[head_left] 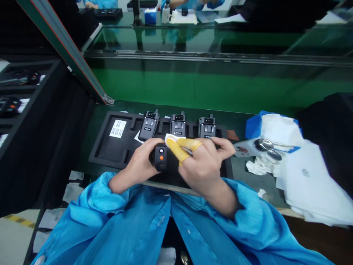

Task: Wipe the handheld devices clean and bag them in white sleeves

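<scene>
The left hand (142,161) is grasping a black handheld device (160,158), its end with the white and orange buttons facing up, over the near edge of the black tray (106,148). The right hand (204,162), wearing yellow finger covers (178,149), is pinching a white wipe (174,138) just beside the device's far end; a thin dark tool is also showing among its fingers. Three more devices (178,125) are lying in a row along the tray's far side. On the right, a blue box (253,127) of white wipes is sitting on the table (245,176).
</scene>
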`<state>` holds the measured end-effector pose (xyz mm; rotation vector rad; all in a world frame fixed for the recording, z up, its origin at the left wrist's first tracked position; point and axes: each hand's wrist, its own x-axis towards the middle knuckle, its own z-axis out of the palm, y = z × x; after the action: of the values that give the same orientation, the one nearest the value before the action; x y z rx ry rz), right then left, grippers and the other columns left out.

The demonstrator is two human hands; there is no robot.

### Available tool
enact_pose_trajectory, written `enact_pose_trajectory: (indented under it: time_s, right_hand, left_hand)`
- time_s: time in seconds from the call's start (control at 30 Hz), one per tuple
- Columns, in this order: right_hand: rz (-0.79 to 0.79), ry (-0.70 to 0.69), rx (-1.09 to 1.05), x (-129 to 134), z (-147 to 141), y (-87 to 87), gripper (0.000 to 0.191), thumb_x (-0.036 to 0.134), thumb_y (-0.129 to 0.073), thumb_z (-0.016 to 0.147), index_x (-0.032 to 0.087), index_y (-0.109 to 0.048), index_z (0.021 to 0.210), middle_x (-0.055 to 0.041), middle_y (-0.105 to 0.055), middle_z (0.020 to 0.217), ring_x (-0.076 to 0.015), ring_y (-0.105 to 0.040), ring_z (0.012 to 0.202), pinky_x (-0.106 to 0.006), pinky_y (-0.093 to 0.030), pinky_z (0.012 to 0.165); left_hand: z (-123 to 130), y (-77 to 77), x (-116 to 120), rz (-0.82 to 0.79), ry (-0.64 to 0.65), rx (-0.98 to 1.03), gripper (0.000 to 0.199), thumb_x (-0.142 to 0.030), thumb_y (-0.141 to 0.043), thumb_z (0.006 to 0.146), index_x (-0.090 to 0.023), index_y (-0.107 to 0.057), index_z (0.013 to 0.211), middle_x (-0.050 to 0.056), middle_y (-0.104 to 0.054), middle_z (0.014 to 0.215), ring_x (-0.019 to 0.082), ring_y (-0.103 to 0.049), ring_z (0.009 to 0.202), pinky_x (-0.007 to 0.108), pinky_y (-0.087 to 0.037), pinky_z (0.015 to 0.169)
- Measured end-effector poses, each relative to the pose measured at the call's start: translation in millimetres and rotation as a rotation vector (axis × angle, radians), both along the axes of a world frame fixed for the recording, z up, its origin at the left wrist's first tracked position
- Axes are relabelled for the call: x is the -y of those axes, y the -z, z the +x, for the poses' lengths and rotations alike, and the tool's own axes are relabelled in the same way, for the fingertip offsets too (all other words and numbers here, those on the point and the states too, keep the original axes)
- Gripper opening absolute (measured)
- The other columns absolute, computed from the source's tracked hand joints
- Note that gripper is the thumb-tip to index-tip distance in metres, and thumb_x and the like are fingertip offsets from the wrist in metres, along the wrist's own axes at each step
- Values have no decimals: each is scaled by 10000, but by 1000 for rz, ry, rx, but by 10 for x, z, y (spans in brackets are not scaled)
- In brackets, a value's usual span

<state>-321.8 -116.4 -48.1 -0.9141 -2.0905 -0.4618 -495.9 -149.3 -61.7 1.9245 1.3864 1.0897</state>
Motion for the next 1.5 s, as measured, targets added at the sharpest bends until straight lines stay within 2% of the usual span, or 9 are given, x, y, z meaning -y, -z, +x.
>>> enact_pose_trajectory:
  time_s: [0.23, 0.4, 0.57, 0.7, 0.87, 1.0, 1.17, 1.37, 1.5]
  right_hand:
    - [-7, 130, -59, -106, 496, 136, 216, 21, -539, 704, 202, -647, 749, -18, -588, 750, -134, -464, 688, -383, -303, 777]
    - [-62, 159, -67, -50, 655, 151, 280, 62, -546, 730, 253, -679, 886, -27, -590, 752, -156, -478, 690, -399, -321, 758]
    - [21, 230, -47, -74, 1040, 142, 216, 85, -575, 739, 246, -673, 846, -36, -619, 781, -153, -497, 691, -385, -319, 731]
    - [164, 471, -57, -215, 1633, 202, 193, 168, -631, 739, 249, -725, 886, -41, -618, 749, -164, -502, 701, -384, -276, 721]
    - [-88, 824, -57, -430, 2129, 389, 244, 137, -515, 733, 205, -736, 810, -69, -604, 809, -202, -485, 807, -400, -228, 762]
    - [-379, 848, 32, -516, 2088, 478, 282, 70, -473, 729, 210, -716, 761, -62, -600, 864, -195, -439, 852, -415, -202, 803]
    - [-547, 823, 114, -540, 1986, 457, 282, 47, -461, 743, 190, -701, 702, -60, -594, 831, -185, -411, 833, -418, -185, 805]
    - [-468, 838, 15, -540, 2029, 423, 247, 64, -494, 691, 175, -709, 739, -69, -603, 855, -211, -485, 854, -432, -222, 811]
    - [-260, 603, -117, -444, 1675, 315, 290, 130, -516, 750, 229, -736, 911, -64, -618, 873, -213, -520, 837, -428, -237, 803]
  left_hand:
    - [-587, -354, -370, -240, -515, -440, 507, -443, -700, 694, -187, -578, 1114, 70, -694, 971, 302, -670, 930, 414, -526, 837]
    - [-831, -229, -802, -426, -710, -792, 587, -502, -646, 737, -117, -554, 1170, 205, -669, 1067, 407, -637, 1019, 491, -503, 848]
    - [-747, -155, -859, -492, -716, -885, 668, -568, -553, 801, -60, -512, 1233, 295, -568, 1194, 451, -612, 1044, 522, -496, 835]
    - [-589, -278, -738, -383, -573, -961, 723, -619, -367, 878, -32, -482, 1284, 334, -509, 1236, 518, -537, 1110, 573, -488, 800]
    - [-180, -304, -752, -268, -370, -922, 817, -579, -448, 861, -22, -312, 1443, 301, -529, 1221, 490, -573, 1076, 542, -494, 836]
    - [116, -284, -891, -385, -301, -921, 974, -671, -434, 833, -13, -164, 1499, 354, -482, 1236, 544, -609, 968, 569, -502, 726]
    - [54, -261, -1065, -538, -327, -829, 1059, -719, -477, 779, -31, -140, 1510, 373, -418, 1324, 576, -544, 1101, 600, -477, 810]
    - [-139, -226, -880, -342, -415, -529, 913, -414, -640, 748, -29, -241, 1473, 267, -489, 1364, 425, -506, 1243, 554, -423, 1014]
    - [-108, -163, -505, -271, -327, -118, 874, -251, -659, 644, -162, -300, 1436, 131, -601, 1240, 253, -644, 973, 428, -537, 880]
